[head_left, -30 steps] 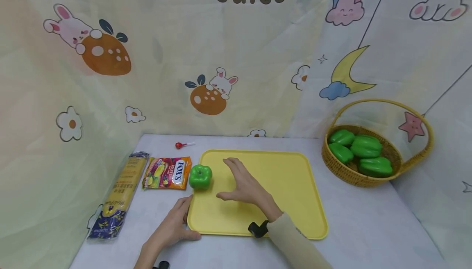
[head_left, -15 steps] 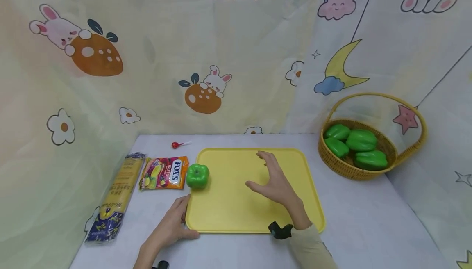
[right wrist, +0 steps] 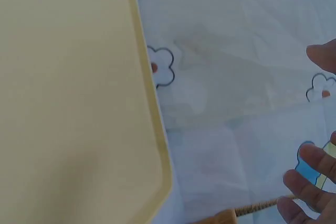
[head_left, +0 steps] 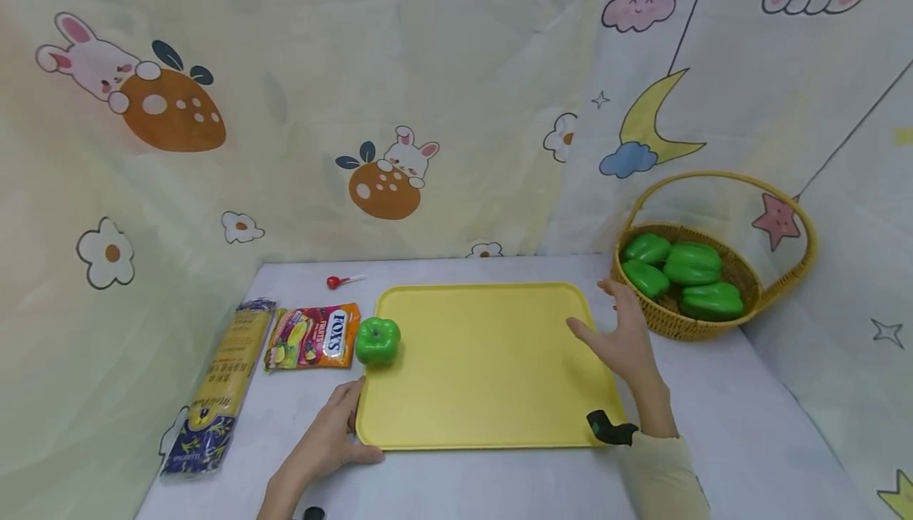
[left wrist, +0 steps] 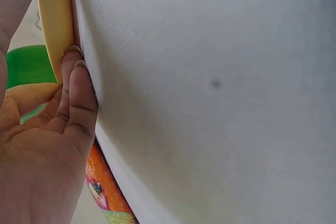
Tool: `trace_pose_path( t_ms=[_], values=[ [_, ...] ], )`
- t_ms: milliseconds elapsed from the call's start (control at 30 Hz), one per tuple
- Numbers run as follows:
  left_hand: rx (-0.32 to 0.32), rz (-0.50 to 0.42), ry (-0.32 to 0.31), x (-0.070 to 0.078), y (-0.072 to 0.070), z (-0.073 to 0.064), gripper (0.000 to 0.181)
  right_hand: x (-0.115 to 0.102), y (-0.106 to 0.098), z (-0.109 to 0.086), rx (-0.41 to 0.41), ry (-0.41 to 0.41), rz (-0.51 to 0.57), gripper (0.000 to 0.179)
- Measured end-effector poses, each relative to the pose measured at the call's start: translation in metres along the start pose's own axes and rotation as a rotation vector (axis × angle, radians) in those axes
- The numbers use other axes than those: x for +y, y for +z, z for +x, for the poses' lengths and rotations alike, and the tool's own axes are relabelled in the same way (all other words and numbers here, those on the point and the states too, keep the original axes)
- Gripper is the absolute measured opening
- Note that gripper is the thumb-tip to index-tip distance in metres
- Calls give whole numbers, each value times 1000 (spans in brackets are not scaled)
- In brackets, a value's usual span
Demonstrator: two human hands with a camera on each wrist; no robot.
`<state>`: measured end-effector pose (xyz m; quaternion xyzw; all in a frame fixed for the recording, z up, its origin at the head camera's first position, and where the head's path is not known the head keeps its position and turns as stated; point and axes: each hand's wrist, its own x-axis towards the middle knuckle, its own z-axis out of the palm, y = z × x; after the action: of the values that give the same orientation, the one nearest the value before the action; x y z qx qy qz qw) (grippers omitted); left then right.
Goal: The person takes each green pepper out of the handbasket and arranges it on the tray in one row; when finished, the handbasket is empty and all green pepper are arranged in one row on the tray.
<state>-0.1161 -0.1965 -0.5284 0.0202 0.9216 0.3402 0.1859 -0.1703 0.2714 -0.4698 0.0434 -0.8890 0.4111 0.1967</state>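
My left hand (head_left: 328, 433) holds the near left corner of the yellow tray (head_left: 485, 377), thumb along the front edge and fingers against the left side. In the left wrist view its fingers (left wrist: 81, 95) press at the tray's edge. Just beyond them a green bell pepper (head_left: 378, 341) stands on the tray's left edge. My right hand (head_left: 624, 338) is over the tray's right side, thumb and fingers spread, holding nothing. Its fingertips overlap the left rim of the wicker basket (head_left: 678, 325), which has several green peppers (head_left: 692, 262) in it.
Left of the tray lies a Fox's candy bag (head_left: 312, 336), and farther left a long spaghetti packet (head_left: 219, 389). A red lollipop (head_left: 334, 282) is at the back. A printed cloth (head_left: 471, 108) hangs behind the table, and the basket's tall handle (head_left: 720, 174) arches up.
My right hand has moved right across the tray, from near the green bell pepper to the basket's left rim. The left hand stays at the tray's corner. The head view has shifted slightly.
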Motion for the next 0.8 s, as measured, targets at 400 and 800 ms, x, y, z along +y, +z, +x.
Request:
trace_pose_path(
  t_ms=[400, 800],
  values=[
    [-1, -17, -7, 0, 0, 0, 131, 65, -75, 12, 141, 245, -259, 86],
    [-5, -31, -17, -1, 1, 1, 131, 101, -105, 38, 33, 275, -420, 92]
  ],
)
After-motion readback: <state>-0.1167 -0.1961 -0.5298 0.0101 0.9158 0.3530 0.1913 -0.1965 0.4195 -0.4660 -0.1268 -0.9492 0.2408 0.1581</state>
